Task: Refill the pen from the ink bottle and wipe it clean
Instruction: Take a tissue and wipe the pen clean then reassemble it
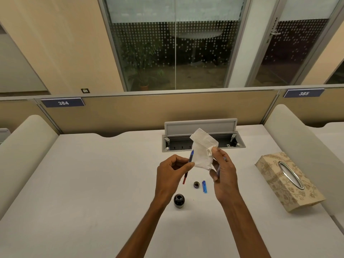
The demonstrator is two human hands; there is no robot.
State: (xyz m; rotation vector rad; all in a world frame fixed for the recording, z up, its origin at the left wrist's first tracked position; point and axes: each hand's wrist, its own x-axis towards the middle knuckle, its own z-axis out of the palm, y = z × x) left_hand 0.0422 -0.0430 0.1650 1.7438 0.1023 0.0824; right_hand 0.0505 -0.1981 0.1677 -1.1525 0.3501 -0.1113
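Observation:
My left hand [172, 174] holds a thin pen part [188, 167], blue at the top and red at the lower end, nearly upright above the white desk [93, 183]. My right hand [222, 172] grips a crumpled white tissue [202, 151] that touches the pen's blue upper end; something bluish also shows under its fingers. Below the hands, the open black ink bottle [179, 201] stands on the desk. Its round cap [196, 184] lies a little farther back, with a blue pen cap [204, 186] beside it.
A patterned beige tissue box [286, 181] lies at the right. An open grey cable tray [202, 140] with a raised lid sits at the desk's back. Padded dividers flank both sides, and a partition with labels 384 and 385 stands behind.

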